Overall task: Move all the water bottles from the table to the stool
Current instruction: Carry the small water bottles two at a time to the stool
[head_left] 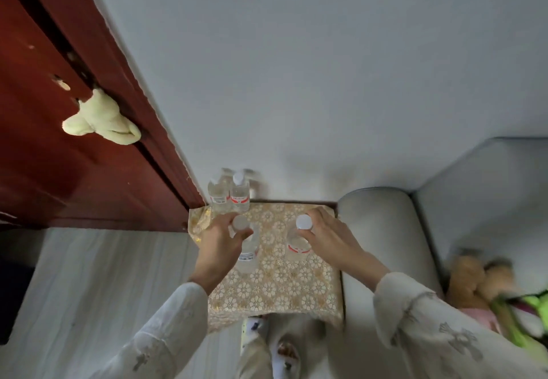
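Note:
A small table with a gold floral cloth [284,284] stands against the wall. My left hand [221,245] is shut around the neck of a clear water bottle [246,255] with a white cap. On the right, another clear bottle [299,244] with a red label is gripped near its cap by my right hand [329,238]. Two more water bottles [239,193] stand together at the table's far left corner, by the wall. No stool is visible.
A dark red door [74,141] with a pale cloth [102,119] on its handle is at the left. A grey sofa arm [382,230] touches the table's right side, with stuffed toys [486,281] on the seat. My feet [281,346] are below.

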